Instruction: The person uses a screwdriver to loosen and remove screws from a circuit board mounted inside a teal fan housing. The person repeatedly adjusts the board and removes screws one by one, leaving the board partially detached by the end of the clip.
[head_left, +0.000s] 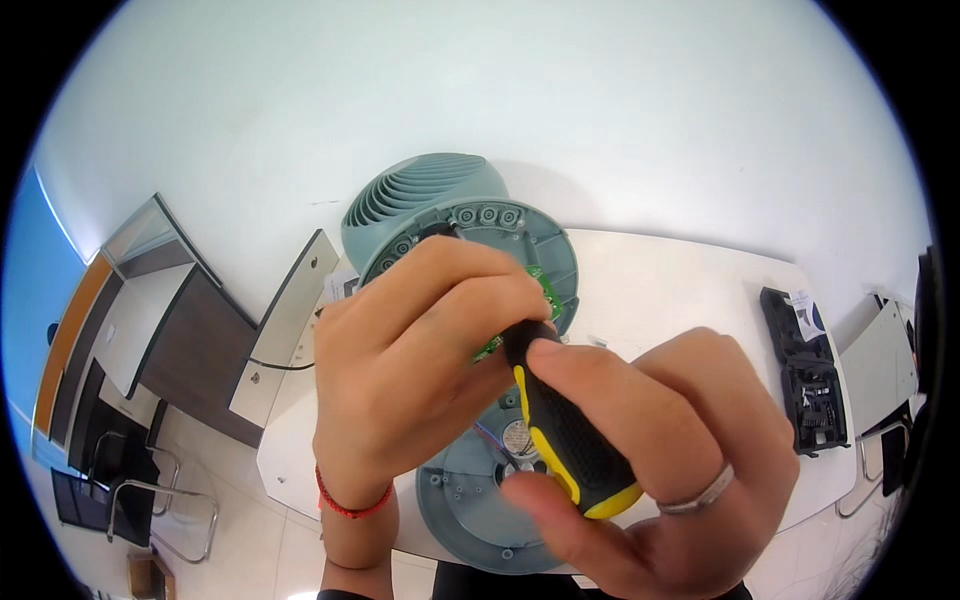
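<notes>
Right hand grips a black-and-yellow screwdriver, driving it into a grey-green fan housing that the left hand clasps to steady it above the white table.

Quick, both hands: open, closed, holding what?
Left hand: closed on the fan housing.
Right hand: closed on the screwdriver.

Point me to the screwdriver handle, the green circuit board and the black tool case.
screwdriver handle (565, 430), head view, middle of the black and yellow handle
green circuit board (548, 288), head view, exposed edge
black tool case (808, 375), head view, open tray
</notes>
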